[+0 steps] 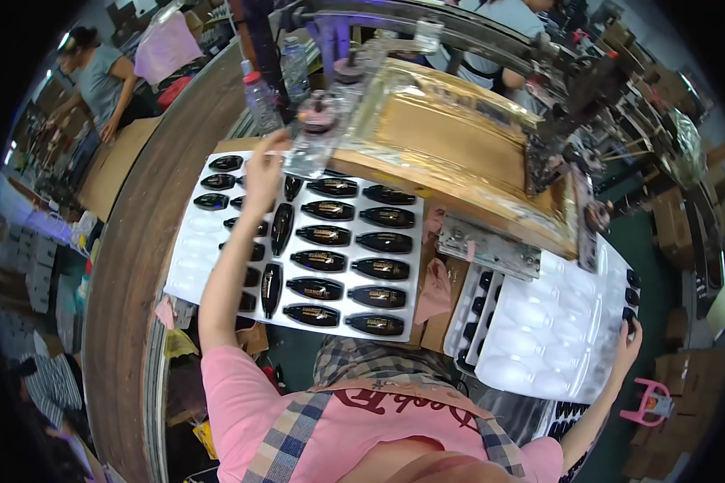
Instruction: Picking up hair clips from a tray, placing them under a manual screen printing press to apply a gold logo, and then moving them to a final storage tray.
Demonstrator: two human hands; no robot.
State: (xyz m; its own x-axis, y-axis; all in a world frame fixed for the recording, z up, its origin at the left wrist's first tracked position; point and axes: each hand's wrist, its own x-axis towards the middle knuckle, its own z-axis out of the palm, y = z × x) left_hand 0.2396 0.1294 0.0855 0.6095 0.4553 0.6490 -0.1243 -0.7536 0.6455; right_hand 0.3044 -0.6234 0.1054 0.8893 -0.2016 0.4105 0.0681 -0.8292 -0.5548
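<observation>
A white molded tray (416,298) holds rows of glossy black oval pieces (327,235) with gold print; a few lie turned lengthwise among them. Over its far left part reaches my left arm, with my left hand (263,173) raised beside the plastic-wrapped machine part (310,145). Its fingers are blurred, and contact with that part cannot be made out. To the right lies a second white tray (540,322), its hollows mostly bare, with several black pieces along its right edge. There my right hand (627,346) closes its fingertips on a black oval piece (629,315).
A gold-smeared screen-printing frame (459,133) spans the far middle, above a metal fixture (491,245). Pink cloths (435,294) hang between the trays. Bottles (259,101) stand at the far left. Along the left runs a wooden bench (129,266). Other people (105,80) work nearby.
</observation>
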